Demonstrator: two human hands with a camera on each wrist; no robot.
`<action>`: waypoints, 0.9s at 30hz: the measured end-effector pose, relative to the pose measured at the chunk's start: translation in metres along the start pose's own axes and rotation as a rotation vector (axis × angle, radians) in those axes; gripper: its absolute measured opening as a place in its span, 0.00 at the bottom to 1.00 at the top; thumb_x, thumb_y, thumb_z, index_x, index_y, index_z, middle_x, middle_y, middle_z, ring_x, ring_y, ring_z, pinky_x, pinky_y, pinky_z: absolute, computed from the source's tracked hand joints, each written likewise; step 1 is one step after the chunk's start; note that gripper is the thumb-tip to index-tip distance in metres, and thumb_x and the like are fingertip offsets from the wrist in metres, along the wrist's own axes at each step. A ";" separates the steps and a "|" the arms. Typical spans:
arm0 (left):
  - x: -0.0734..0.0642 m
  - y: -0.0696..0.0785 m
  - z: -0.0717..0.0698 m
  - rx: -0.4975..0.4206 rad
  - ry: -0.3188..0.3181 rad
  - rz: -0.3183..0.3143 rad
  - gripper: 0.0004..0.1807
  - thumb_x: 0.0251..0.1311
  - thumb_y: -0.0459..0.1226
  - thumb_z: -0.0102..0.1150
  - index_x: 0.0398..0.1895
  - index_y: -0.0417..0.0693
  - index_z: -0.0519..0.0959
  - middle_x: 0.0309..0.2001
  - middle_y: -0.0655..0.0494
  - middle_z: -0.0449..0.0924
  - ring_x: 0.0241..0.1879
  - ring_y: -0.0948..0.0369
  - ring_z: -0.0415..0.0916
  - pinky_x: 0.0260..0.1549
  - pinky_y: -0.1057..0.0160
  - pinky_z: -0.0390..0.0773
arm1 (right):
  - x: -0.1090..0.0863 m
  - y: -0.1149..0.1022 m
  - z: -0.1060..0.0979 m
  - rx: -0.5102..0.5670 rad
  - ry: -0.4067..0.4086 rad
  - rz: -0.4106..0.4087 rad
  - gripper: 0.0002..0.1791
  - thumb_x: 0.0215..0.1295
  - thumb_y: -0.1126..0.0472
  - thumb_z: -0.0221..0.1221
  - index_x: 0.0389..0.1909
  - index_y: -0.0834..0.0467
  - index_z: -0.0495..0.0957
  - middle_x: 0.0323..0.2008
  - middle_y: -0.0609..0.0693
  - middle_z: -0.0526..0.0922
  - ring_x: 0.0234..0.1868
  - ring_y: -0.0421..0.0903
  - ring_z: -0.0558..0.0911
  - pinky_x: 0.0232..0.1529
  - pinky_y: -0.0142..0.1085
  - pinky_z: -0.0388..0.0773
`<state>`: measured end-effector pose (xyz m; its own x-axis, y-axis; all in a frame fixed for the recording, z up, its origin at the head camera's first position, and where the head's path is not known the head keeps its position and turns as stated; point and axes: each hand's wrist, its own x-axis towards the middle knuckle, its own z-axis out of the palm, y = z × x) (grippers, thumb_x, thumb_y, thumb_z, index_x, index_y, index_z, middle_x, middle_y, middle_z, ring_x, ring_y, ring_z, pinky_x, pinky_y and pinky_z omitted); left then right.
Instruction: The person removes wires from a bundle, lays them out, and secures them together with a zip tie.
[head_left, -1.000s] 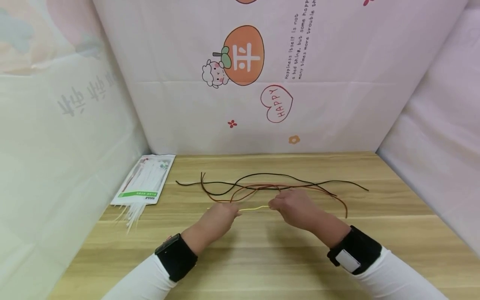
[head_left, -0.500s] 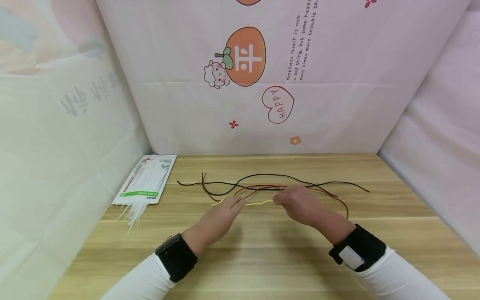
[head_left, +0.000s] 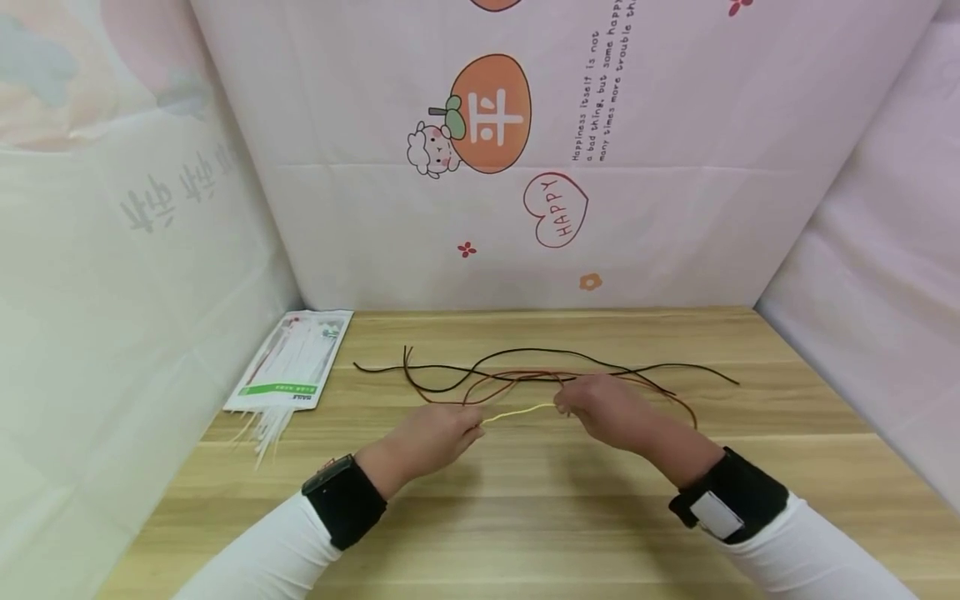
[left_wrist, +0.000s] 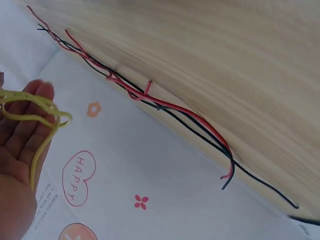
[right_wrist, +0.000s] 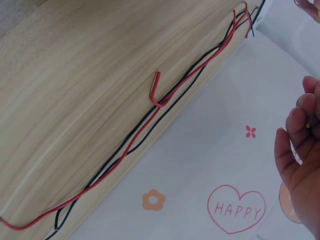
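Note:
A thin yellow wire [head_left: 517,412] runs between my two hands above the table. My left hand [head_left: 438,437] holds one end; in the left wrist view the yellow wire [left_wrist: 41,145] is looped across the fingers and trails down over the palm. My right hand [head_left: 611,410] pinches the other end, its fingers curled in the right wrist view, where just a yellow speck shows between them. Behind both hands lie long black wires [head_left: 525,349] and red wires [right_wrist: 132,140], loosely crossing each other on the tabletop.
A white and green packet of cable ties [head_left: 288,358] lies at the table's left, with several white ties sticking out of its near end. White printed cloth [head_left: 375,242] walls off the back and both sides of the wooden table [head_left: 510,533].
Both hands keep hold of the yellow wire. After its fingers straightened briefly, the left hand has turned and lowered slightly. The right hand has shifted a little to the right.

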<state>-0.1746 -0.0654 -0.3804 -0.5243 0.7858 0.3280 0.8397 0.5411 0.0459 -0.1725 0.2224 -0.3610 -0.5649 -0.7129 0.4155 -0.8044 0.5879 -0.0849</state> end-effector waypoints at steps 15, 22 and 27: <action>0.003 0.005 -0.005 -0.065 -0.037 -0.374 0.12 0.69 0.35 0.52 0.24 0.48 0.72 0.16 0.60 0.63 0.16 0.66 0.57 0.16 0.67 0.63 | 0.002 -0.008 0.001 -0.323 0.147 -0.060 0.14 0.49 0.78 0.64 0.33 0.57 0.83 0.29 0.47 0.85 0.34 0.46 0.83 0.33 0.41 0.75; -0.002 0.001 -0.003 -0.165 -0.115 -0.312 0.13 0.71 0.46 0.50 0.40 0.46 0.78 0.24 0.60 0.72 0.23 0.65 0.67 0.24 0.65 0.71 | 0.003 -0.005 0.000 -0.311 0.144 0.034 0.11 0.51 0.76 0.65 0.33 0.58 0.84 0.32 0.50 0.86 0.35 0.48 0.84 0.36 0.45 0.79; -0.008 0.006 -0.008 -0.168 -0.185 -0.174 0.38 0.61 0.49 0.63 0.68 0.37 0.64 0.42 0.53 0.82 0.39 0.61 0.77 0.47 0.57 0.76 | 0.001 0.001 -0.003 -0.243 0.120 0.083 0.10 0.53 0.74 0.66 0.34 0.58 0.84 0.32 0.50 0.86 0.34 0.47 0.83 0.35 0.42 0.79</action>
<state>-0.1644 -0.0713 -0.3754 -0.6664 0.7351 0.1243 0.7384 0.6276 0.2467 -0.1728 0.2238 -0.3578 -0.5895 -0.6166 0.5218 -0.6806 0.7271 0.0903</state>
